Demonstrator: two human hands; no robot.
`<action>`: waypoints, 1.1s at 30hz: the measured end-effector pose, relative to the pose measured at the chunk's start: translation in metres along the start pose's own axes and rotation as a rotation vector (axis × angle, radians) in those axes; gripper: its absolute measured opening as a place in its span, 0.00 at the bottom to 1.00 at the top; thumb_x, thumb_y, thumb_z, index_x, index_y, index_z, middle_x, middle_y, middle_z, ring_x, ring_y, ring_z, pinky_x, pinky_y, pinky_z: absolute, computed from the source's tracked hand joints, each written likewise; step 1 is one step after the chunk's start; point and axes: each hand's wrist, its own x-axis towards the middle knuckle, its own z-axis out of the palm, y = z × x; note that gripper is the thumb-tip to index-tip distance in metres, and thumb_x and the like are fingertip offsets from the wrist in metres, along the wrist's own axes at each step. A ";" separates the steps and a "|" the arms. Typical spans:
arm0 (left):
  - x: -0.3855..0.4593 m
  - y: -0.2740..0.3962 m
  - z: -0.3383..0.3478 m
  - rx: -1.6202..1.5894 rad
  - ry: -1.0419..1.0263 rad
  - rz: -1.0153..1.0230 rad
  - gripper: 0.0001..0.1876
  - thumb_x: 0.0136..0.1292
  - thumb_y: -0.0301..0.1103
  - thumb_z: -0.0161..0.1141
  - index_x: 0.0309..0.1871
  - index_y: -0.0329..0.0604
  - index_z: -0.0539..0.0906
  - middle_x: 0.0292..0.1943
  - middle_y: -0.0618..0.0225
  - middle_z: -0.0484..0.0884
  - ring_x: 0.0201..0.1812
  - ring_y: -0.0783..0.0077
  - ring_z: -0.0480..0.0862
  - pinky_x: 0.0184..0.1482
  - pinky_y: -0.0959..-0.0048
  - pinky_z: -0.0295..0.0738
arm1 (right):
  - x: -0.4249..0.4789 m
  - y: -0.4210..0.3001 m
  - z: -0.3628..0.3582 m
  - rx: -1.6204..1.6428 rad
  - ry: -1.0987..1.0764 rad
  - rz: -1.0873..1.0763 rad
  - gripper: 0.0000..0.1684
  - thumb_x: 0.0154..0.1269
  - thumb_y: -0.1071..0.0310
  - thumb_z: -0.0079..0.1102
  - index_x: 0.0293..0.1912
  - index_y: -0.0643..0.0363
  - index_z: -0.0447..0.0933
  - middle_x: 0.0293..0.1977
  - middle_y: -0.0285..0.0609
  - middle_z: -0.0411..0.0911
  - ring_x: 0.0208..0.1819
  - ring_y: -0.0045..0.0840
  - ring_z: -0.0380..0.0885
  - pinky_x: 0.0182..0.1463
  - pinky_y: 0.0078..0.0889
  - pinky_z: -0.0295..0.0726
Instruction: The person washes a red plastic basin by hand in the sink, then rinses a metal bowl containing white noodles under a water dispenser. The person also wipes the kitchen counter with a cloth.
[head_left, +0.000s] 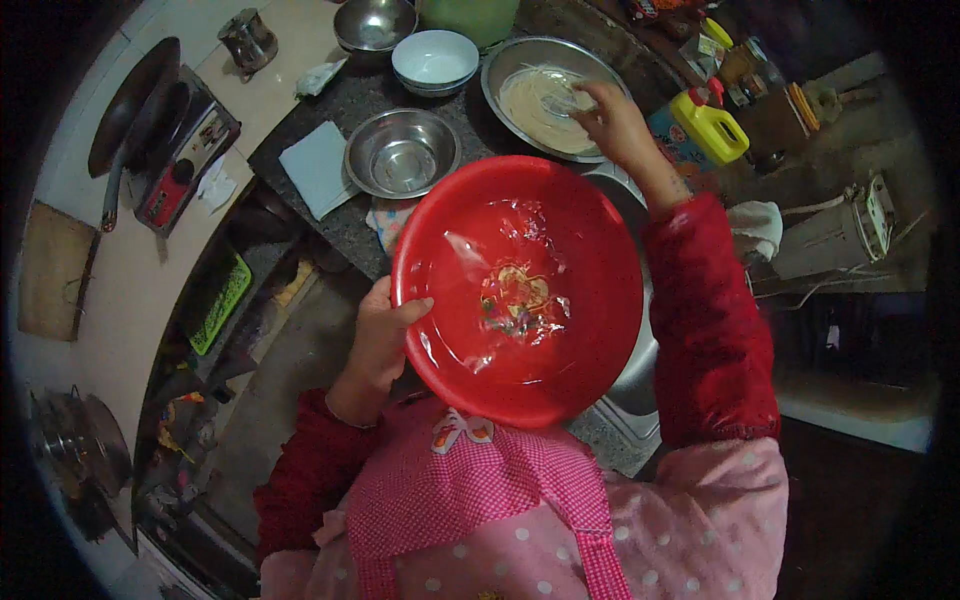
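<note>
My left hand (382, 330) grips the left rim of a red plastic basin (600, 285), its thumb over the edge. The basin is against the front of my apron, partly over a metal sink (637, 375). Clear water shows in it above a printed pattern on the bottom. My right hand (619, 124) reaches over the near right rim of a stainless steel basin (499, 71). Pale thin strands, like noodles, lie in water (536, 105) in that basin. My right fingers are curled above the strands, and whether they pinch anything is not clear.
Left of the red basin are a steel bowl (405, 157) and a folded white cloth or paper (315, 169). White bowls (435, 60) stand stacked behind. A yellow-handled jug (705, 124) is at right. A wok (135, 105) and cooker (184, 165) occupy the left counter.
</note>
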 end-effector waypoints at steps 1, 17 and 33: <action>-0.001 0.002 0.003 0.007 0.018 0.000 0.18 0.55 0.19 0.57 0.50 0.33 0.73 0.42 0.61 0.81 0.39 0.72 0.82 0.43 0.72 0.79 | -0.019 -0.015 -0.002 0.175 -0.108 0.166 0.22 0.57 0.67 0.61 0.53 0.54 0.74 0.48 0.55 0.75 0.51 0.47 0.74 0.54 0.41 0.74; -0.002 0.001 0.014 0.067 -0.014 0.024 0.16 0.56 0.18 0.57 0.50 0.33 0.72 0.42 0.58 0.81 0.39 0.70 0.83 0.43 0.71 0.81 | -0.167 0.008 0.079 -0.467 -0.551 -0.151 0.14 0.57 0.72 0.50 0.44 0.63 0.71 0.45 0.52 0.72 0.49 0.45 0.72 0.48 0.42 0.77; 0.002 -0.008 0.014 0.093 -0.101 0.063 0.15 0.56 0.21 0.60 0.48 0.36 0.75 0.42 0.62 0.82 0.40 0.72 0.83 0.44 0.71 0.80 | -0.211 -0.010 0.089 -0.232 -0.551 -0.030 0.11 0.59 0.72 0.49 0.41 0.65 0.71 0.37 0.58 0.76 0.39 0.47 0.78 0.43 0.45 0.77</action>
